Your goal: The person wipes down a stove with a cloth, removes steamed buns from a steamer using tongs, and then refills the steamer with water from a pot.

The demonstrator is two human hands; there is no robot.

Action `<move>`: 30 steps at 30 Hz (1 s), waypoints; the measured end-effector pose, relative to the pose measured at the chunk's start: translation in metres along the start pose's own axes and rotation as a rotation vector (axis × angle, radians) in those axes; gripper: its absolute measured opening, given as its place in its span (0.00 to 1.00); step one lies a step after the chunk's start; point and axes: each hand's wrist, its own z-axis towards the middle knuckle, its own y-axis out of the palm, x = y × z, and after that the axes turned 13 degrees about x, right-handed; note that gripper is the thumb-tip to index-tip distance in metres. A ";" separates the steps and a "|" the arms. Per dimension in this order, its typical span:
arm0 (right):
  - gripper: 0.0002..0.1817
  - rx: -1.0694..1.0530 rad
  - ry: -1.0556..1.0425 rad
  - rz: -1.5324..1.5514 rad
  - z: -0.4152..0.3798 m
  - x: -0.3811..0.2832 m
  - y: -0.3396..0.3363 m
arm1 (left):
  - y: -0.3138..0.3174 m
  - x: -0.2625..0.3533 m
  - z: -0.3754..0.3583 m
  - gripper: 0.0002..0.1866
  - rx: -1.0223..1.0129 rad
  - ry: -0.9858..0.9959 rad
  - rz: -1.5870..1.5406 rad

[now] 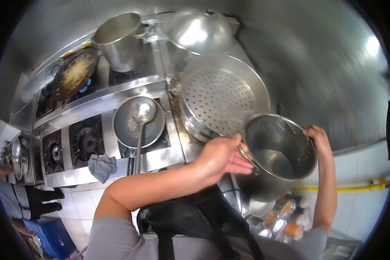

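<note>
A deep metal pot is tilted in front of me, its open mouth facing me, with a little light reflection or liquid at the bottom that I cannot make out. My left hand holds its left loop handle, thumb over it and fingers beneath. The right loop handle is gripped by my right hand. Just beyond the pot sits a wide steamer with a perforated tray, its near rim close to the pot's rim.
A domed lid lies behind the steamer. Left are a tall pot, a wok over a flame, a frying pan with a ladle, and a grey cloth. Small bowls stand below; another person is far left.
</note>
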 end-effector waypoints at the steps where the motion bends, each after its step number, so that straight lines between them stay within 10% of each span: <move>1: 0.05 0.012 -0.012 -0.018 0.007 0.001 0.003 | -0.002 0.001 0.004 0.20 0.003 -0.009 -0.011; 30: 0.03 -0.024 0.205 -0.212 0.044 -0.055 0.039 | -0.024 0.018 0.040 0.22 -0.113 -0.137 -0.164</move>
